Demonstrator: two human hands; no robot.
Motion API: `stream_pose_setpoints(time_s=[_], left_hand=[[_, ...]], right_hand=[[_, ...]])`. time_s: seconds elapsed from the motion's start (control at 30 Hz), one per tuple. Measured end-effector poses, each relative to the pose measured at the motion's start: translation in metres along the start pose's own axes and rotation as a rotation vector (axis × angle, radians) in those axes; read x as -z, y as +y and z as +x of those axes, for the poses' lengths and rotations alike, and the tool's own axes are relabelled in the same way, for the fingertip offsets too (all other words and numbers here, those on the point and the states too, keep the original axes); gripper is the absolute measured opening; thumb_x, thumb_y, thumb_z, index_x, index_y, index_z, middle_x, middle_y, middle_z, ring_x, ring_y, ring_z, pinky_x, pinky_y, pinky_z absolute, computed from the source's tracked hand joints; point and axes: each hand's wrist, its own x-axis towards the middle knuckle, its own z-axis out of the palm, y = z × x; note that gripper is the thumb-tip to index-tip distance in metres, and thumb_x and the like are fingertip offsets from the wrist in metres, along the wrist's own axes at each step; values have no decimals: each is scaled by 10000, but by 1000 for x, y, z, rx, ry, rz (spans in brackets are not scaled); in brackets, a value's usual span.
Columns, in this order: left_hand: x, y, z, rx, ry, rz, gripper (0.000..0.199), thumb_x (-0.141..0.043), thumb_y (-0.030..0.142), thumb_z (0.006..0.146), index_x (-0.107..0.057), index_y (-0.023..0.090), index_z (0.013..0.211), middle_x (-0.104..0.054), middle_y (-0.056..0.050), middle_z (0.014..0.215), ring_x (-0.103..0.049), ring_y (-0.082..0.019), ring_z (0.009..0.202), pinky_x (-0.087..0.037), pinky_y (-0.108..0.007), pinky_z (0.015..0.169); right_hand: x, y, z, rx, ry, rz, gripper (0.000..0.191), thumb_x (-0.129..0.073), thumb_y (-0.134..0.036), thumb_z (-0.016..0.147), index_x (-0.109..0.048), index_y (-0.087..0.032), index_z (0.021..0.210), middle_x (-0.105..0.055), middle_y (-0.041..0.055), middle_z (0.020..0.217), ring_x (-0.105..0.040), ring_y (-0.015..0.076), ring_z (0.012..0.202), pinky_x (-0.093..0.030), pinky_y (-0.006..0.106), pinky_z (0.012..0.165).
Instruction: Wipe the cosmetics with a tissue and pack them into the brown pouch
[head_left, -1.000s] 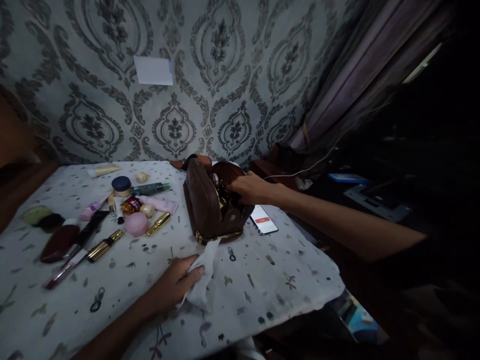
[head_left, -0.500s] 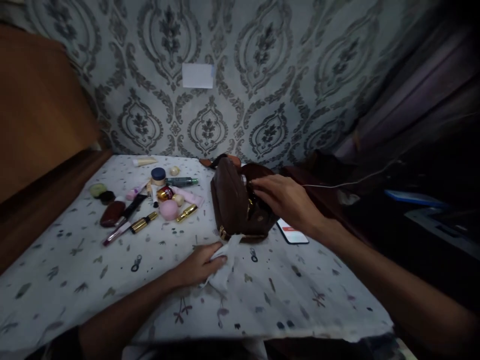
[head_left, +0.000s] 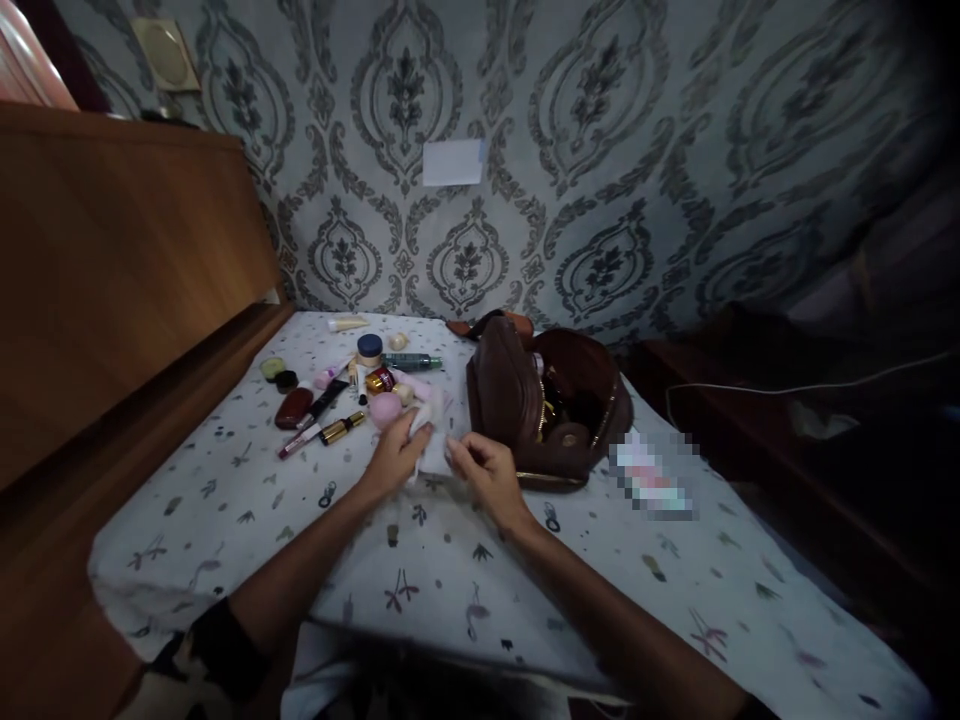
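Observation:
My left hand point(head_left: 396, 455) is closed around a crumpled white wipe point(head_left: 433, 455), just in front of the spread of cosmetics. Close by on the right, my right hand point(head_left: 487, 475) is held in a pinch at the wipe's edge; what its fingertips grip is too small to make out. Behind that hand a brown handbag point(head_left: 502, 395) lies with its zip undone, its dark inside showing some unclear contents. Nearest to the left hand are a pink round container point(head_left: 385, 409) and a gold and black lipstick tube point(head_left: 343, 428).
Farther left lie a blue-lidded jar point(head_left: 369, 348), a green tube point(head_left: 412, 362), a red-brown case point(head_left: 293, 408) and several small cosmetics. A blurred-out phone point(head_left: 654, 478) rests right of the bag. A wooden cabinet point(head_left: 135, 270) borders the patterned tablecloth point(head_left: 247, 520).
My right hand has come out of the handbag and moved left to the wipe. The left hand has lifted the wipe toward the cosmetics. The view has swung left.

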Motion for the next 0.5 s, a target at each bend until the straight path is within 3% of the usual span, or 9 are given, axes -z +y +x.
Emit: stream_pose_setpoints(time_s=[0.07,0.17,0.33,0.4,0.5], left_hand=[[10,-3,4,-14,109,61,298,-453,384,910,-599,146,1010,-601,-27,797,-537,-160,684,-454,-263,635],[29,-7,11,-73,293,185,323,-452,341,911,-560,158,1155,-651,-69,973,-597,-198,846,-489,-301,769],[62,-10,18,-155,610,403,453,-410,192,880,-449,156,1330,-606,-111,1229,-572,-237,1127,-443,-352,999],[67,-13,19,-204,621,508,505,-389,151,867,-425,166,1371,-576,-106,1286,-534,-235,1201,-402,-360,1063],[63,-20,18,-219,491,740,509,-409,181,892,-439,178,1400,-530,-127,1329,-480,-262,1257,-370,-412,1099]], right_hand=[[-15,12,3,-111,-35,127,528,-540,-641,816,-475,-196,539,-442,-20,493,-395,107,482,-333,246,483],[-28,24,3,-231,-25,245,534,-551,-675,782,-493,-195,555,-475,-13,505,-415,107,462,-337,246,463],[-28,26,-5,-203,-101,252,509,-550,-644,808,-530,-185,589,-483,-20,523,-409,98,464,-331,235,463],[-26,25,-8,-186,-125,242,503,-538,-629,826,-528,-183,592,-470,-27,513,-393,92,457,-316,230,459],[-26,25,-9,-159,-152,222,501,-527,-618,839,-520,-184,589,-475,-27,514,-398,92,463,-318,227,466]])
